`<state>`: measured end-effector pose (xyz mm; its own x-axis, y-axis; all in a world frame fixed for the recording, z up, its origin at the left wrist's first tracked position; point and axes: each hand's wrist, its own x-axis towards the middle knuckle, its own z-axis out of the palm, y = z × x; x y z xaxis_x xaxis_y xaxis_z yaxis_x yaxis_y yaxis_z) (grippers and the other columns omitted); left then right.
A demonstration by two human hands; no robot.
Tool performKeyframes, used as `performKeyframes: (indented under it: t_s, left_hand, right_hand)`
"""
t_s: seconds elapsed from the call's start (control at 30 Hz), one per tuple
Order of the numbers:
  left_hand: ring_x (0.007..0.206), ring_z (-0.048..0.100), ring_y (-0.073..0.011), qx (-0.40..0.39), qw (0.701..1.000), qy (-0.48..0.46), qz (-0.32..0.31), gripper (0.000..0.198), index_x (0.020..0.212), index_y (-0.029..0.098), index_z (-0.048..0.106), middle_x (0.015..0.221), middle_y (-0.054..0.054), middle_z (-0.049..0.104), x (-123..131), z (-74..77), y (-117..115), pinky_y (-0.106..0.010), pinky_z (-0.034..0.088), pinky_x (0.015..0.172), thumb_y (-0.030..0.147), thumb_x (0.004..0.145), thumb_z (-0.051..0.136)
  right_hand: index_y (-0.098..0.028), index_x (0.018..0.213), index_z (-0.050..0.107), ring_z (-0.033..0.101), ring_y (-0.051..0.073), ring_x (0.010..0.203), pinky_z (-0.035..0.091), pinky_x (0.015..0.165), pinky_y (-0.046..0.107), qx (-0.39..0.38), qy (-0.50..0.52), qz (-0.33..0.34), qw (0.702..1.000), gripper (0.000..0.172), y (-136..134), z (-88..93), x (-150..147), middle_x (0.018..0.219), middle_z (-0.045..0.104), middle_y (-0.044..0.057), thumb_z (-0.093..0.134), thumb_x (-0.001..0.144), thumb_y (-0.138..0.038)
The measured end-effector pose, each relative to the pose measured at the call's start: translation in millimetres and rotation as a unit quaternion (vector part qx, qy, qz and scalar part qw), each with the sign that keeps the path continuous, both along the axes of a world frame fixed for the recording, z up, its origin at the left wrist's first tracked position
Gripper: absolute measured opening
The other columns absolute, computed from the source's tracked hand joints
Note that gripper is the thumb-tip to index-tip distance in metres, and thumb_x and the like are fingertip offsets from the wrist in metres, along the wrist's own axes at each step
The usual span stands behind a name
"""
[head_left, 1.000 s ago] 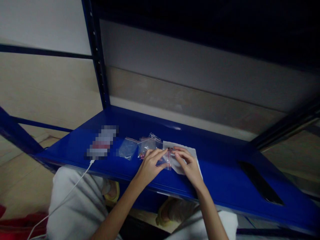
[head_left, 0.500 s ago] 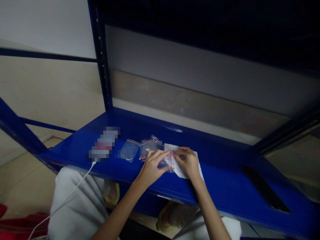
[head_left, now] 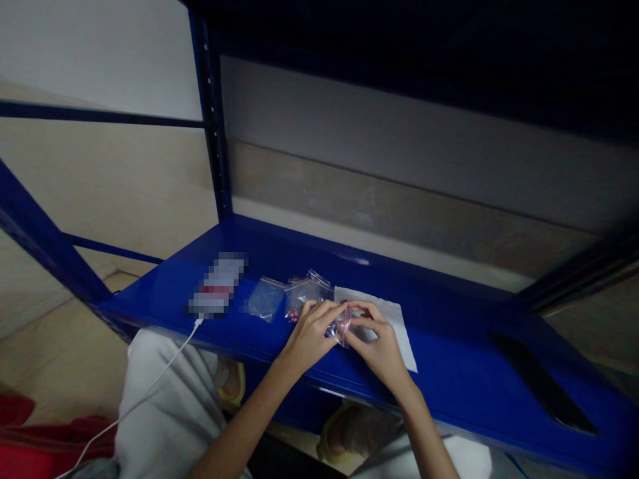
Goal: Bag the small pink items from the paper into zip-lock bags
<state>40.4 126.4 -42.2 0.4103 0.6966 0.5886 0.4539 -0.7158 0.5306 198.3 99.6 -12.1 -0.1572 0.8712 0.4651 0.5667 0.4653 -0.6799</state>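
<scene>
Between my two hands is a small clear zip bag [head_left: 344,326] with a reddish strip along its opening. My left hand [head_left: 313,332] is closed on the bag's left side. From the right, my right hand [head_left: 374,336] pinches the strip edge, its fingertips close to those of the left. A white paper sheet [head_left: 402,326] lies partly under my right hand. Just left of my left hand are more clear zip bags [head_left: 309,289], with small pink beads [head_left: 293,317] showing at their lower edge. What the held bag contains is hard to make out.
Another flat clear bag [head_left: 265,299] rests on the blue shelf [head_left: 449,372]. Farther left lies a blurred-out phone-like device [head_left: 217,286] with a white cable [head_left: 170,362] running down over the front edge. A long black object [head_left: 542,382] lies at the right.
My right hand has come down and closer to my left, and its fingers now grip the bag's strip edge. The view has shifted slightly.
</scene>
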Motion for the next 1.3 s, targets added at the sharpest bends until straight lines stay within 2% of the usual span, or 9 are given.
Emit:
performKeyframes:
  t_s: [0.13,0.3,0.43,0.67,0.73,0.87,1.07,1.2,1.3]
  left_hand:
    - [0.094,0.054,-0.0174,0.001,1.0,0.019,-0.021,0.046,0.122,0.024,0.048,0.104,-0.003,0.061,0,-1.0,-1,-0.034,0.034,0.085,0.02,0.078,0.059]
    - [0.099,0.053,-0.0178,-0.004,0.999,0.012,-0.031,0.045,0.123,0.024,0.047,0.108,-0.004,0.06,0,-1.7,0,-0.034,0.034,0.086,0.022,0.079,0.058]
    - [0.093,0.054,-0.0186,-0.017,1.0,-0.009,0.007,0.05,0.121,0.024,0.05,0.103,-0.004,0.061,0,-3.1,1,-0.034,0.035,0.084,0.033,0.074,0.064]
    - [0.093,0.055,-0.0195,-0.056,0.992,-0.113,0.0,0.035,0.112,0.022,0.058,0.098,-0.005,0.064,-4,2.9,0,-0.034,0.039,0.084,0.036,0.08,0.056]
    - [0.091,0.057,-0.0191,-0.099,0.974,-0.205,-0.016,0.033,0.109,0.019,0.06,0.098,-0.007,0.064,-7,4.3,-1,-0.032,0.043,0.081,0.037,0.084,0.048]
    - [0.078,0.061,-0.0165,-0.218,0.902,-0.372,-0.032,0.044,0.109,0.014,0.059,0.099,-0.01,0.064,-10,2.7,-3,-0.03,0.047,0.074,0.044,0.089,0.035]
    - [0.074,0.062,-0.0188,-0.347,0.839,-0.413,-0.072,0.061,0.108,0.01,0.06,0.086,-0.012,0.067,-9,0.7,-5,-0.027,0.049,0.062,0.059,0.083,0.033]
    - [0.067,0.062,-0.0176,-0.425,0.79,-0.432,-0.097,0.069,0.115,0.01,0.055,0.087,-0.013,0.067,-9,5.2,-6,-0.017,0.032,0.035,0.064,0.081,0.029]
    - [0.066,0.063,-0.0169,-0.43,0.783,-0.438,-0.096,0.068,0.114,0.01,0.055,0.088,-0.013,0.067,-9,6.5,-6,-0.016,0.031,0.035,0.064,0.08,0.032]
  right_hand:
    - [-0.021,0.077,0.07,0.053,0.024,0.101,0.043,0.085,0.039,-0.004,-0.01,0.001,1.0,0.009,3,-2.7,-10,0.106,0.058,0.01,0.062,0.076,-0.024]
    - [-0.023,0.082,0.07,0.053,0.021,0.105,0.04,0.093,0.037,-0.065,0.002,0.099,0.993,0.014,4,4.4,-2,0.112,0.058,0.007,0.057,0.08,-0.027]
    - [-0.021,0.08,0.069,0.059,0.022,0.091,0.047,0.079,0.034,-0.03,0.03,-0.028,0.999,0.02,19,-3.4,18,0.096,0.065,0.008,0.054,0.081,-0.035]
    - [-0.02,0.091,0.069,0.06,0.022,0.088,0.046,0.077,0.033,0.005,-0.168,-0.128,0.977,0.02,40,-22.7,25,0.098,0.064,0.009,0.054,0.079,-0.026]
    - [-0.02,0.088,0.069,0.06,0.021,0.085,0.045,0.075,0.032,-0.001,-0.189,-0.149,0.971,0.019,41,-24.0,24,0.095,0.065,0.008,0.052,0.08,-0.023]
    - [-0.02,0.086,0.069,0.061,0.021,0.08,0.044,0.071,0.03,0.003,-0.189,-0.174,0.966,0.019,40,-25.0,25,0.087,0.068,0.007,0.051,0.079,-0.023]
    - [-0.019,0.082,0.069,0.061,0.021,0.077,0.043,0.071,0.031,0.014,-0.191,-0.184,0.964,0.019,40,-25.6,25,0.085,0.069,0.006,0.052,0.077,-0.021]
    - [-0.019,0.079,0.069,0.061,0.021,0.077,0.042,0.072,0.031,0.024,-0.18,-0.184,0.966,0.017,40,-27.0,23,0.084,0.07,0.005,0.053,0.074,-0.02]
    - [-0.019,0.079,0.069,0.061,0.022,0.078,0.043,0.073,0.031,0.036,-0.147,-0.187,0.971,0.015,40,-29.0,23,0.082,0.07,0.005,0.055,0.072,-0.021]
